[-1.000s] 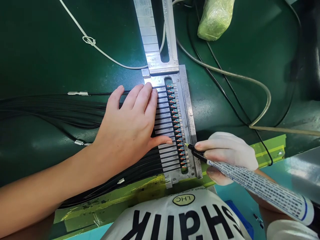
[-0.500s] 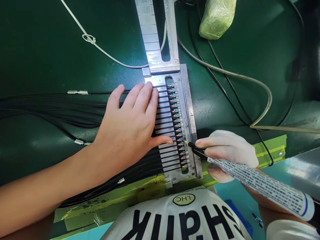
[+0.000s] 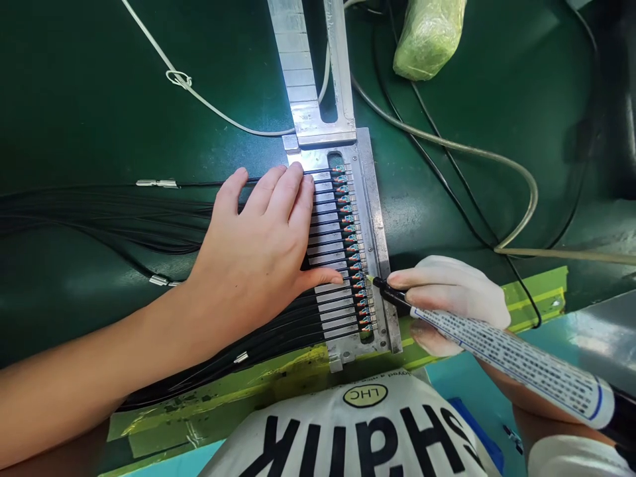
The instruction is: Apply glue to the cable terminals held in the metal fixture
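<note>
My bare left hand (image 3: 263, 225) lies flat with fingers spread on a row of thin black cables (image 3: 332, 252), over the left side of a slotted metal fixture (image 3: 365, 199). The cable ends carry small connectors with coloured wires (image 3: 354, 238), lined up down the fixture. My right hand (image 3: 450, 298), in a white glove, is closed round a marker-like pen (image 3: 507, 354) with a white printed barrel and black neck. Its pale tip touches or hovers just over a connector in the lower half of the row; I cannot tell which. My left thumb points toward that tip.
A hinged metal lid (image 3: 315, 86) stands raised behind the fixture. Loose cables (image 3: 467, 142) curve across the green table (image 3: 99, 126). A wrapped greenish bundle (image 3: 430, 40) sits at the back. Yellow-green tape (image 3: 539, 295) runs along the front edge.
The pen tip has shifted very slightly up the row with my right hand. My left hand holds its place on the cables. The camera view has drifted a little.
</note>
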{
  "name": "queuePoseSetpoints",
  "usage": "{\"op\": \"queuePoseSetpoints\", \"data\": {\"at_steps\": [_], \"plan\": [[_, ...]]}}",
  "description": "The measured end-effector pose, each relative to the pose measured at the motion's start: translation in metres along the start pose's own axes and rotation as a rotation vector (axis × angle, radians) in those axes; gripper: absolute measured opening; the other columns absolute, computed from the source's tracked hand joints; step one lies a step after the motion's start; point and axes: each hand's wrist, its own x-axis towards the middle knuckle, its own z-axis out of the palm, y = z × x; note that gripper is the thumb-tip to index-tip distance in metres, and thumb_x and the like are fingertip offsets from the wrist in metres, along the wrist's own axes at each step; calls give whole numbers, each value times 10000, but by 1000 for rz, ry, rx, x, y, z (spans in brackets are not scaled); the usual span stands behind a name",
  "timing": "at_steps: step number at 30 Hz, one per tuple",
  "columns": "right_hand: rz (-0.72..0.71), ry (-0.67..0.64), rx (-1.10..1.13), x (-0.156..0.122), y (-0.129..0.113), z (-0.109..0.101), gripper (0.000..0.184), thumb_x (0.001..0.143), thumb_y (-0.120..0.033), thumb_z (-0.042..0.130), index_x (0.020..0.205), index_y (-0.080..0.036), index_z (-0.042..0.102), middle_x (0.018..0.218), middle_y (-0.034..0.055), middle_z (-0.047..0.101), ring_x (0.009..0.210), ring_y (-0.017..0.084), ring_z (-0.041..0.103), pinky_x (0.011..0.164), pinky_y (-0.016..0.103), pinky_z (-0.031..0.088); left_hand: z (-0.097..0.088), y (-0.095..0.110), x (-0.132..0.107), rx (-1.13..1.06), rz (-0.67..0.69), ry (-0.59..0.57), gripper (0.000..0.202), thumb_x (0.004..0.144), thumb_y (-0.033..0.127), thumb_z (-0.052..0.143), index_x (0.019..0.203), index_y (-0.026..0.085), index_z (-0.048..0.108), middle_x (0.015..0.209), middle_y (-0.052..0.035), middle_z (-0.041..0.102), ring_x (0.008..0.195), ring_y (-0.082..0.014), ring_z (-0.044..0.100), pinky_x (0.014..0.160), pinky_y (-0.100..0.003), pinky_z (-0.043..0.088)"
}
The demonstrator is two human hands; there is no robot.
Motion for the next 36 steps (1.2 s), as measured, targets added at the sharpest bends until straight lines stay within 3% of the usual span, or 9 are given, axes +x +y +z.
{"op": "queuePoseSetpoints", "data": {"at_steps": [6,9,15,24,30,36], "plan": [[-58,29,17,-4,-11,-7,236,1035,-350,575,939,-143,634,1059,139,755,770,176,690,670,347,573,1,0,0,6,-4,9,978,955,785,383,1623,75,304,1642,-251,355,1532,-447,344,1251,-649,214],[-27,-18,8,-6,-16,-10,237,1039,-371,565,966,-157,637,1053,130,758,750,176,686,659,351,559,0,1,1,34,-27,-18,1020,939,801,322,1619,41,327,1654,-239,343,1543,-423,331,1268,-620,208],[8,-125,-52,-6,-12,-6,250,1055,-374,511,935,-183,619,1028,111,765,706,169,649,625,344,523,-2,0,3,51,-56,-53,1079,858,820,276,1666,104,289,1691,-144,316,1557,-401,320,1264,-624,225],[12,-97,-15,-10,-8,-3,199,1038,-367,562,973,-186,615,1064,101,759,728,166,646,644,342,517,-2,2,2,53,-43,-29,1046,856,825,379,1669,174,293,1667,-130,364,1539,-424,347,1259,-654,264],[23,-80,-15,-9,-10,-2,232,1050,-362,525,940,-183,620,1015,108,762,696,168,632,627,338,512,-2,1,2,97,-54,-38,1037,850,841,361,1684,232,259,1677,-87,355,1548,-376,344,1279,-614,280],[18,-58,9,-12,-12,-3,242,1041,-372,539,931,-176,627,1010,117,762,703,172,640,641,339,520,-1,-1,1,47,-43,-25,1038,855,839,401,1676,219,271,1675,-104,353,1544,-410,337,1275,-637,252]]}}
